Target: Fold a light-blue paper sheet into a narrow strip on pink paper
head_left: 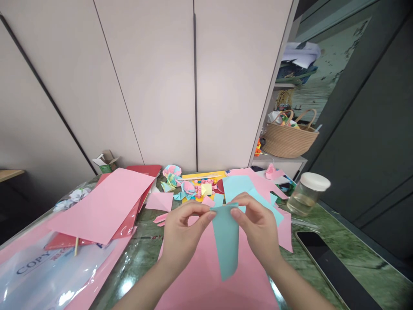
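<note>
A strip of teal paper (227, 245) hangs down between my hands, its lower end slanted and curling a little. My left hand (187, 232) pinches the top left corner between thumb and fingers. At the top right corner my right hand (256, 228) pinches the same strip, and a narrow edge there looks folded over. Beneath the strip a large pink sheet (213, 288) lies on the table. Light blue sheets (238, 186) lie just behind my right hand.
A phone (335, 267) and a lidded jar of liquid (305, 198) stand at the right. Pink paper (106, 206) over plastic packaging (64, 271) covers the left. Folded paper pieces (174, 178) and small beads (198, 189) lie at the back, before cabinet doors (148, 86). A basket (287, 140) sits on a shelf.
</note>
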The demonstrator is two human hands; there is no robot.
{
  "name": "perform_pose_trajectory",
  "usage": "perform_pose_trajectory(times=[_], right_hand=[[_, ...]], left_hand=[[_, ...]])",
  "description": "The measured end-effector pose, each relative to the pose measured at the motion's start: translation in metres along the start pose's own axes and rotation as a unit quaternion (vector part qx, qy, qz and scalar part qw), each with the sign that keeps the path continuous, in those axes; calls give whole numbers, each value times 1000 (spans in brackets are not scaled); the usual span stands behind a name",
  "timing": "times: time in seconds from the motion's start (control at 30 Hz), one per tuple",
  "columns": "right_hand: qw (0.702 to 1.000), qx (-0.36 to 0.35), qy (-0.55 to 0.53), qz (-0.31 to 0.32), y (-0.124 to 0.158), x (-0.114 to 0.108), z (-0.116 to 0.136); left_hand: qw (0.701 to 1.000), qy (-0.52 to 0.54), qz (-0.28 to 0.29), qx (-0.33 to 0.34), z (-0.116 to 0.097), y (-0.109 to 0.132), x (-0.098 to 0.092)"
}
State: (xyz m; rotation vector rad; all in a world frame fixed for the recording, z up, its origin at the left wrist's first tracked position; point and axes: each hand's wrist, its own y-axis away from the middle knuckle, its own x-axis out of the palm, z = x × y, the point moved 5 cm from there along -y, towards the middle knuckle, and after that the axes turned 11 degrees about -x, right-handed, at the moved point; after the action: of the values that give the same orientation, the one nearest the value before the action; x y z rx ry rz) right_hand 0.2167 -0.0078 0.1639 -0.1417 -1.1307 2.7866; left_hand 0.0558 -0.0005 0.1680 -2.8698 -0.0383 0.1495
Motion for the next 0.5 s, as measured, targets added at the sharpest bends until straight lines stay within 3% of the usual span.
perform_pose_trajectory(times=[0.2,0.5], right_hand=[[1000,-5,5,-29,0,-6,0],[1000,11,-10,-22,-1,-4,-1]], left_hand=[[1000,7,6,3,0,0,0],[1000,10,14,-2,2,0,2]])
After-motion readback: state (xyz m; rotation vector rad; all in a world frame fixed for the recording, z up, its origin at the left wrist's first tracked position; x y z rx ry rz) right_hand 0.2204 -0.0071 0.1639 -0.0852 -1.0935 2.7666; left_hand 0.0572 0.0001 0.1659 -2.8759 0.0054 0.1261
